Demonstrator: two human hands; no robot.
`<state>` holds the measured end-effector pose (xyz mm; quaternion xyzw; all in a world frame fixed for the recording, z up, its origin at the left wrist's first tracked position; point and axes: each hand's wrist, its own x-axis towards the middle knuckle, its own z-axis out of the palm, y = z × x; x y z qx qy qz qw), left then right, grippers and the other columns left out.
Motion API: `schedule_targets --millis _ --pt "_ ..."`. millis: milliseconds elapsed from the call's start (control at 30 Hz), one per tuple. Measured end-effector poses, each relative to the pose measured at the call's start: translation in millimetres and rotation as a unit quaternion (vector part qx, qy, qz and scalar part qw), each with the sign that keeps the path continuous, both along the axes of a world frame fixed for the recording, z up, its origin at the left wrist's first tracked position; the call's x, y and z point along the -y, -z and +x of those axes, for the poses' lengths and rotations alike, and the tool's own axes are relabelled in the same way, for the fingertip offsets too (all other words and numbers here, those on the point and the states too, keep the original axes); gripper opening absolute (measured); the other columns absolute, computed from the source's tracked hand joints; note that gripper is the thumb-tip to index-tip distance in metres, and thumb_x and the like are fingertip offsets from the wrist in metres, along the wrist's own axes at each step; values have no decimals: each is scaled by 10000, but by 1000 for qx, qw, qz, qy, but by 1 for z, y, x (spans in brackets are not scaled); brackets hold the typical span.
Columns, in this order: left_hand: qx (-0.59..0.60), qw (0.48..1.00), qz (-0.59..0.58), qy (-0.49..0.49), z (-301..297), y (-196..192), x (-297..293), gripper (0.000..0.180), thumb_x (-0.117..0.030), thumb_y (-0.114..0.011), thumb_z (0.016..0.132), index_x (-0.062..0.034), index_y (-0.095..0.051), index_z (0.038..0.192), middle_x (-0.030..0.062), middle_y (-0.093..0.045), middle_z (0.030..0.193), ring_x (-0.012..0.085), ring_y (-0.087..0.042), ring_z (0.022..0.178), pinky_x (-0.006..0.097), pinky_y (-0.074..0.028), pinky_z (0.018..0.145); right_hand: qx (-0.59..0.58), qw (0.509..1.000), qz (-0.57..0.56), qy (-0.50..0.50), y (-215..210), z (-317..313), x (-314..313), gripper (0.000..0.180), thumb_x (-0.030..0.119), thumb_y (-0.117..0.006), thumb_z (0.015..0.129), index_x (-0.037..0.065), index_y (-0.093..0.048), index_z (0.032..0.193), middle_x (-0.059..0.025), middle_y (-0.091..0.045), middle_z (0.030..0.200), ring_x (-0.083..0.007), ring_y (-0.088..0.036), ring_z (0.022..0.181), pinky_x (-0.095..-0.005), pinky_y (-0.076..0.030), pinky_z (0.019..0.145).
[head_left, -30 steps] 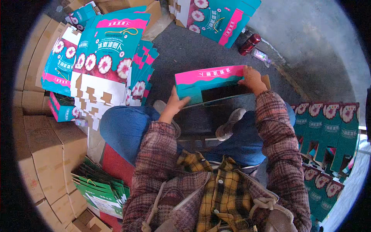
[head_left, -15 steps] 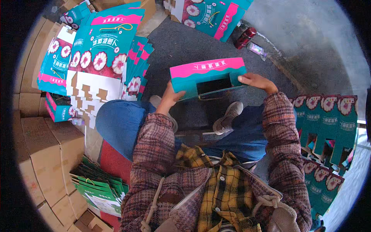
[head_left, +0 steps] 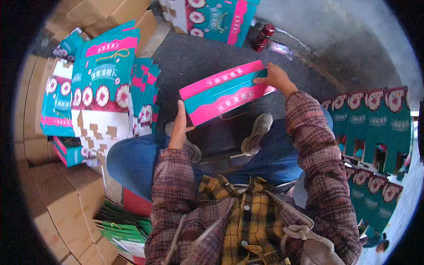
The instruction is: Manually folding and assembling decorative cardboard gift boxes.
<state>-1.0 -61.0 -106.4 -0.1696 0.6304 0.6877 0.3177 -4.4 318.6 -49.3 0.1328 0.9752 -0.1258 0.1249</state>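
Observation:
A teal and pink cardboard box (head_left: 223, 95) is held over the dark floor in front of my knees, tilted with its right end farther away. Its upward side shows a teal band between two pink wavy strips. My left hand (head_left: 179, 126) presses against the left end, fingers straight along the edge and thumb at the near corner. At the far right corner my right hand (head_left: 278, 79) grips the box, thumb on top and the other fingers partly hidden. Flat printed cartons (head_left: 104, 66) with white die-cut flaps lean in a stack to the left.
Rows of folded teal boxes (head_left: 375, 119) stand on my right. More flat cartons (head_left: 216, 22) lie at the far side, near a dark red flask (head_left: 263, 37) and a small clear item (head_left: 280, 49). Brown cartons (head_left: 66, 194) and green bags (head_left: 123, 232) fill the lower left.
The box has turned, its left end coming nearer and its right end going farther. The dark opening on its upward side is now covered by a second pink-edged flap.

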Motion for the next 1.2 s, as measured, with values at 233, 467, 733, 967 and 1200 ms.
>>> schedule_targets --millis 233,467,733,967,1200 --pt "-247 936 -217 129 -6 24 -7 520 -402 -694 784 40 -603 1041 195 -653 998 280 -640 922 377 -480 787 83 994 -67 -13 28 -12 -28 899 746 -637 627 -42 -627 1059 -262 -624 1057 -400 -600 998 -456 -469 834" --pt "-310 914 -191 180 -6 21 -68 460 -332 -701 793 15 -592 1076 180 -654 975 288 -635 922 385 -475 792 -3 997 -53 -50 -11 6 -110 777 661 -689 644 10 -632 1065 -239 -639 1025 -382 -609 975 -447 -475 829" --pt "-380 877 -156 249 27 34 -215 454 -178 -628 825 6 -465 1206 257 -591 1068 432 -555 1016 460 -449 841 -166 980 -75 80 12 144 -227 627 327 -762 714 2 -514 1189 -208 -595 1107 -357 -579 1022 -403 -460 863" --pt "-350 857 -89 367 68 125 -264 698 -203 -650 820 96 -313 1352 320 -470 1260 424 -467 1186 430 -389 984 -183 914 -178 316 159 305 -204 728 219 -762 698 18 -399 1296 -209 -538 1223 -354 -550 1093 -429 -449 897" --pt "-167 842 -42 511 89 166 -317 950 -546 -579 833 100 -191 1412 338 -350 1365 395 -352 1296 430 -279 1070 -180 870 -208 408 233 387 -228 412 189 -627 752 29 -536 1121 -183 -584 1083 -338 -572 1003 -417 -463 829"
